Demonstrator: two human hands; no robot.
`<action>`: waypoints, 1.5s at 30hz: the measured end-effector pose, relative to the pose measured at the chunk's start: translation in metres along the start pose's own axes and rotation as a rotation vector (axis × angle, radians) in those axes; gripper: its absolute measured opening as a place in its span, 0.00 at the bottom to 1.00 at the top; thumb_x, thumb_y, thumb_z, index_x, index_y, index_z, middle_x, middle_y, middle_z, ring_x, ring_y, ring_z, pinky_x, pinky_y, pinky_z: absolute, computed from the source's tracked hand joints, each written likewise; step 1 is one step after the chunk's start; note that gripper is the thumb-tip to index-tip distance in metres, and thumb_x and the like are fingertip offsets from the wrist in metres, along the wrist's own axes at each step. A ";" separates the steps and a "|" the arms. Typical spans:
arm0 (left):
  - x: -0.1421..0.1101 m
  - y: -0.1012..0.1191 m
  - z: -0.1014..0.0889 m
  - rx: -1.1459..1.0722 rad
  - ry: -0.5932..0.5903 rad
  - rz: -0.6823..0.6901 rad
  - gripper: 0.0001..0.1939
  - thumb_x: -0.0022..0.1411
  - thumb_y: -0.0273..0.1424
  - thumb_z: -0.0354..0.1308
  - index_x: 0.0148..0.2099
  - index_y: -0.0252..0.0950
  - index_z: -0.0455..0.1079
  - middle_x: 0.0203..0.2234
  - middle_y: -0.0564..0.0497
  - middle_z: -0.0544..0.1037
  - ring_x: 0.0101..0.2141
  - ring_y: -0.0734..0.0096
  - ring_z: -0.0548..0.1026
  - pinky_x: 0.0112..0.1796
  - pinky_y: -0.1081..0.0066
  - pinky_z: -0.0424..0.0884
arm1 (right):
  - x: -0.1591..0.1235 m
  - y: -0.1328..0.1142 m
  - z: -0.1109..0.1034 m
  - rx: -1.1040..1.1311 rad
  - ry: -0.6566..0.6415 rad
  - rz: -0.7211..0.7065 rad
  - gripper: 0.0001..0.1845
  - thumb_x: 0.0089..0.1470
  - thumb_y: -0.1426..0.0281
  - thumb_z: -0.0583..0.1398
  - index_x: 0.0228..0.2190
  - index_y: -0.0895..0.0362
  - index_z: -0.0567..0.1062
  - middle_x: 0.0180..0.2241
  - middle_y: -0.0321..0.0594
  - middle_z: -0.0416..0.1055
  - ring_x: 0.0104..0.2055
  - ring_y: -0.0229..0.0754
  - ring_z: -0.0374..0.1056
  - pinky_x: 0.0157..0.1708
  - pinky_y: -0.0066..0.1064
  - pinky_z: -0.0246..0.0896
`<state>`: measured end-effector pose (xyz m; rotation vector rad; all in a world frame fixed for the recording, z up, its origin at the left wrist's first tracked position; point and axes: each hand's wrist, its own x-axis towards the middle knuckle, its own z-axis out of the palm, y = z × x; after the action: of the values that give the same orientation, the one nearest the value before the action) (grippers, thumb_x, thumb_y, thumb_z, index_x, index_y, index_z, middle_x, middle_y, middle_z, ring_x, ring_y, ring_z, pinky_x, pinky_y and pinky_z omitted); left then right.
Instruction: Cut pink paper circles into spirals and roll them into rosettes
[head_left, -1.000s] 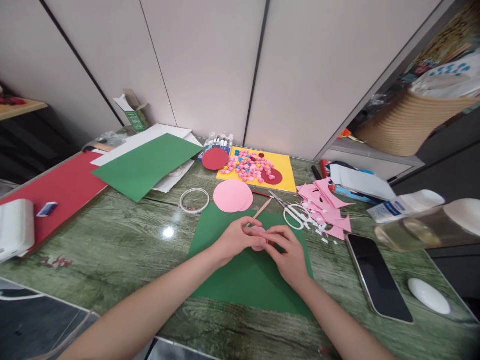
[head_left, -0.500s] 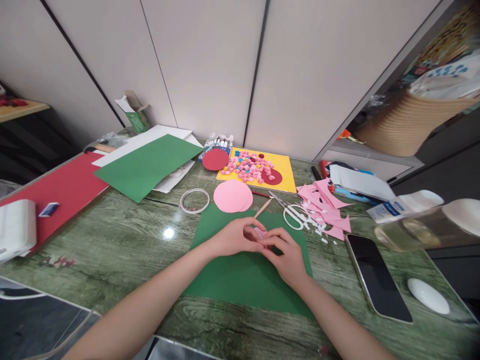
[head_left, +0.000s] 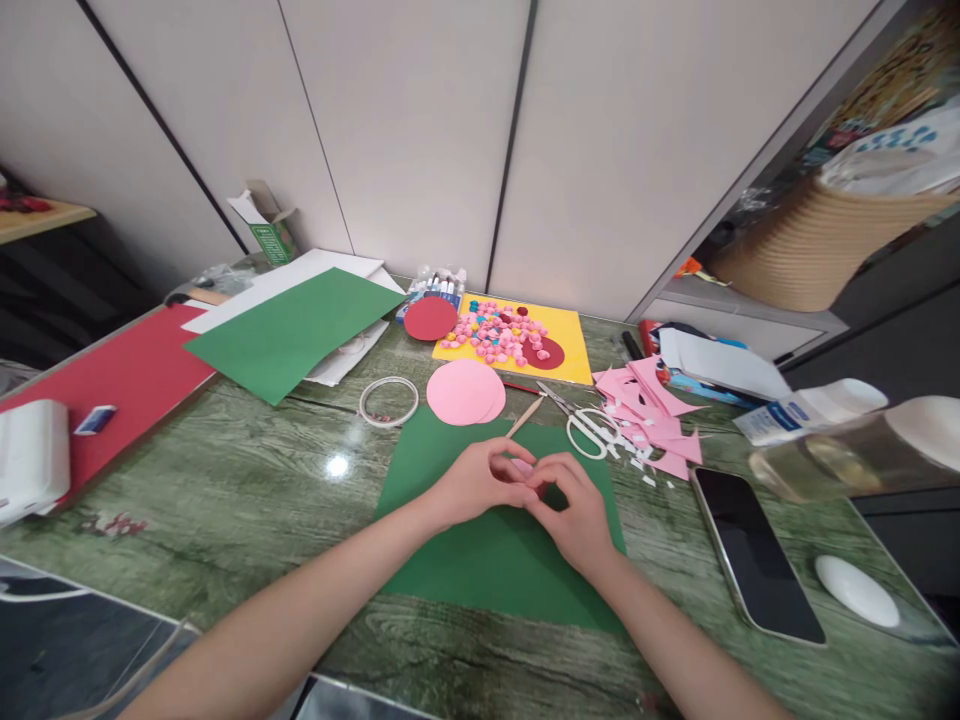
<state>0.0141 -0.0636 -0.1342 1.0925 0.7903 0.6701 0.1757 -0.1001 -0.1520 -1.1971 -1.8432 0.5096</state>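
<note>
Pink paper point(head_left: 523, 467), partly hidden, is pinched by both the left hand point(head_left: 469, 485) and the right hand point(head_left: 577, 510), just above a green sheet point(head_left: 495, 575) on the tabletop point(head_left: 285, 480). Pink circles point(head_left: 461, 392) overlap the sheet's far edge; white-handled scissors point(head_left: 581, 418) lie near pink scraps point(head_left: 652, 405).

- held piece point(head_left: 523, 467): pink, calling that clock centre
- sheet under the work point(head_left: 502, 570): plain solid green
- paper discs point(head_left: 459, 392), 11 o'clock: pink again lol
- little balls point(head_left: 491, 350), 12 o'clock: mostly pink, some blue, yellow and dark red, on a bright yellow sheet point(head_left: 574, 330)
- scissors point(head_left: 579, 413), 2 o'clock: white handles
- paper scraps point(head_left: 660, 430), also 2: yep, pink
- phone point(head_left: 761, 560), 4 o'clock: black screen
- tabletop point(head_left: 285, 460): streaky green wood-grain pattern
</note>
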 end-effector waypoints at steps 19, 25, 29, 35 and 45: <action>-0.001 -0.001 0.002 -0.152 0.067 -0.045 0.22 0.42 0.29 0.67 0.42 0.33 0.66 0.28 0.51 0.76 0.29 0.74 0.74 0.34 0.72 0.67 | -0.003 0.005 0.000 -0.046 0.052 -0.011 0.10 0.52 0.74 0.56 0.35 0.51 0.75 0.36 0.40 0.68 0.37 0.41 0.67 0.35 0.33 0.66; -0.003 -0.005 0.008 -0.266 0.086 -0.047 0.22 0.41 0.29 0.68 0.40 0.31 0.66 0.28 0.50 0.76 0.28 0.72 0.75 0.34 0.68 0.70 | -0.002 0.001 -0.001 -0.052 0.073 0.010 0.06 0.51 0.74 0.58 0.32 0.53 0.73 0.33 0.39 0.66 0.35 0.39 0.66 0.34 0.31 0.65; -0.003 -0.003 0.010 -0.306 0.075 -0.056 0.23 0.39 0.29 0.68 0.39 0.31 0.66 0.26 0.50 0.76 0.27 0.70 0.75 0.33 0.65 0.71 | -0.002 0.001 -0.001 -0.041 0.068 0.027 0.04 0.50 0.74 0.59 0.30 0.53 0.73 0.33 0.38 0.66 0.34 0.39 0.65 0.33 0.30 0.64; -0.002 -0.004 0.009 -0.287 0.078 -0.048 0.22 0.40 0.28 0.68 0.38 0.30 0.66 0.25 0.50 0.76 0.27 0.70 0.75 0.33 0.66 0.71 | -0.002 0.002 -0.001 -0.021 0.048 0.031 0.05 0.50 0.74 0.59 0.30 0.53 0.73 0.33 0.38 0.66 0.35 0.40 0.66 0.34 0.32 0.65; 0.000 0.003 0.002 -0.203 0.016 -0.062 0.20 0.40 0.24 0.66 0.38 0.33 0.67 0.22 0.55 0.72 0.26 0.76 0.71 0.32 0.71 0.68 | -0.001 -0.002 0.000 0.034 -0.040 -0.046 0.12 0.53 0.73 0.57 0.39 0.49 0.75 0.38 0.41 0.68 0.41 0.42 0.67 0.39 0.35 0.66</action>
<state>0.0151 -0.0633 -0.1305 0.8764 0.7499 0.6915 0.1745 -0.1015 -0.1510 -1.1268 -1.8840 0.5403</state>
